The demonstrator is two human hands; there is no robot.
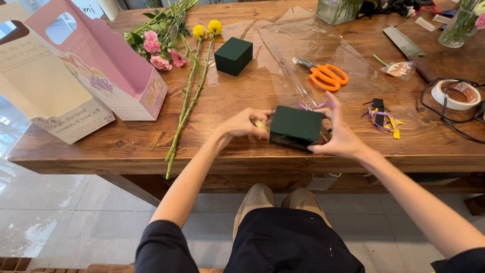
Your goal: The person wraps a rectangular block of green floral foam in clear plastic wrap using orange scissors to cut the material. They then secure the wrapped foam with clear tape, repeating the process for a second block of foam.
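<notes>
A dark green foam block (pixel 295 126) sits near the front edge of the wooden table (pixel 101 146). My left hand (pixel 245 123) touches its left side and pinches something small and yellowish against it. On the block's right side is my right hand (pixel 341 134), with fingers spread around it. A thin purple ribbon (pixel 316 105) curls just behind the block. A second green foam block (pixel 233 55) lies farther back.
Two yellow ball flowers (pixel 207 28) and pink carnations (pixel 156 50) lie at the left, beside pink and cream paper carriers (pixel 96 65). Clear cellophane (pixel 303 45), orange scissors (pixel 327 76), a tape roll (pixel 454 94), a black cable (pixel 449 119), ribbon scraps (pixel 384 116) and glass vases (pixel 462 23) fill the right.
</notes>
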